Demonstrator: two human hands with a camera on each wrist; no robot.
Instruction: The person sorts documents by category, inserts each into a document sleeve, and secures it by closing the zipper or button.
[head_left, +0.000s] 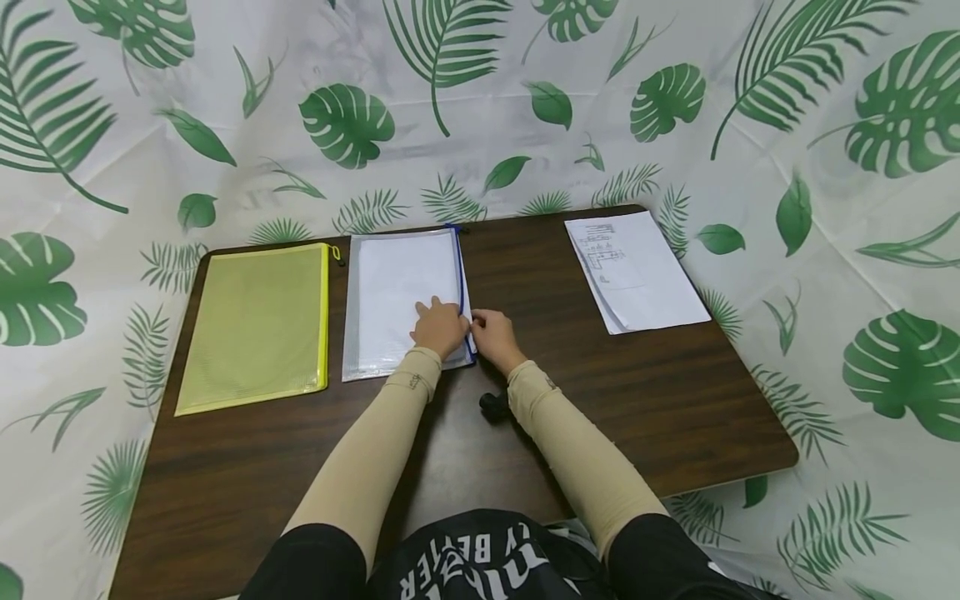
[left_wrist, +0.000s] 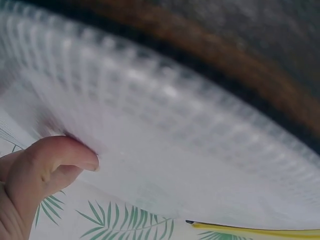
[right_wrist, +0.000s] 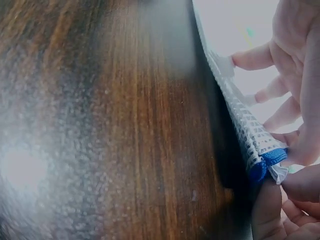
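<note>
A clear mesh zipper pouch [head_left: 378, 308] with a blue zipper along its right side lies at the table's middle, white paper showing inside. My left hand [head_left: 441, 327] rests on its lower right part, fingers spread; in the left wrist view a bent finger [left_wrist: 75, 155] touches the white surface. Close beside it, my right hand [head_left: 495, 337] pinches the pouch's right edge by the zipper. The right wrist view shows the blue zipper end [right_wrist: 272, 159] at the fingertips, with the left hand's fingers on the pouch above. What lies under the left palm is hidden.
A yellow mesh zipper pouch [head_left: 255, 325] lies left on the brown table [head_left: 570, 450]. Stacked printed sheets [head_left: 641, 275] lie at the back right. A small black object [head_left: 494, 407] sits below the right wrist. Leaf-patterned cloth [head_left: 480, 125] hangs behind.
</note>
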